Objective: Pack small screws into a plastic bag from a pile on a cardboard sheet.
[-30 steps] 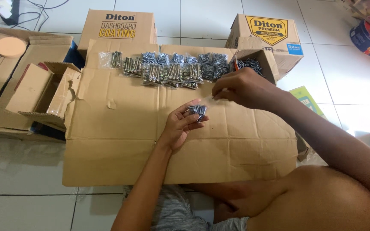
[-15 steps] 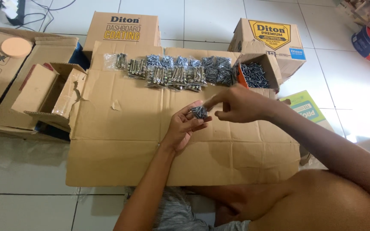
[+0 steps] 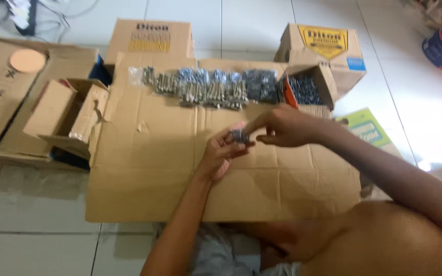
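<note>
The person sits on the tiled floor with a flattened sheet of cardboard (image 3: 149, 168) spread in front of them. Their left hand (image 3: 220, 155) is cupped palm-up above the middle of the sheet, curled around a small bunch of screws (image 3: 238, 135) that rests at the fingertips. The right hand (image 3: 282, 126) reaches in from the right, fingers pinched narrow, its fingertips right at that bunch; the picture is too blurred for me to tell whether it grips a screw or only touches the pile.

Along the far edge of the sheet lies a row of clear bags of screws (image 3: 205, 87), packed close together. At the right end of that row stands a small open box (image 3: 308, 89) with dark loose screws inside. Behind it is a closed carton with a yellow label (image 3: 328, 46), and another closed carton (image 3: 152, 36) stands farther left. Opened, flattened boxes (image 3: 52, 117) lie to the left of the sheet.
</note>
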